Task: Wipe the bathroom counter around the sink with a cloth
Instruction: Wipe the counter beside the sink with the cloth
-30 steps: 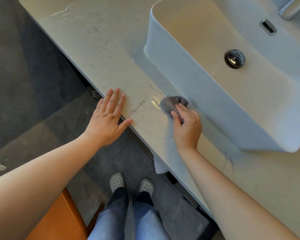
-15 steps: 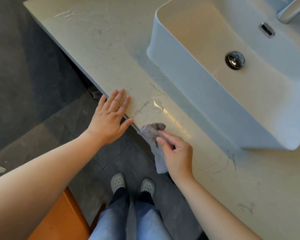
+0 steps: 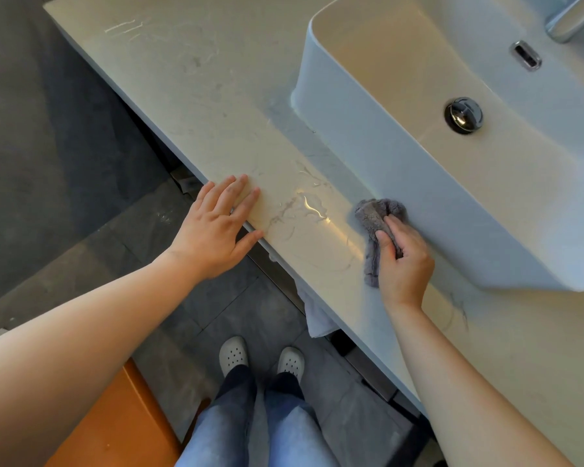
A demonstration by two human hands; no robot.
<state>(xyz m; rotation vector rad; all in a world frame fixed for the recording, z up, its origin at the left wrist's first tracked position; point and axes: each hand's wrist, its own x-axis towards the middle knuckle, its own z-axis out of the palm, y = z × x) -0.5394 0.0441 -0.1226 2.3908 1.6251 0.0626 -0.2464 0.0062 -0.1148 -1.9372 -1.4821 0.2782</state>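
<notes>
Two white perforated clogs (image 3: 232, 354) are standing side by side on the dark grey tiled floor (image 3: 64, 146). Blue jeans (image 3: 284, 426) are covering the legs above them. An orange object (image 3: 115, 426) is occupying the lower left corner. A white towel (image 3: 316, 318) is hanging just above the clogs. A chrome faucet (image 3: 570, 18) is projecting in at the upper right corner.

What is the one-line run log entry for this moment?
right hand: grips grey cloth on counter beside sink | left hand: flat on counter edge | wet streak between hands
</notes>
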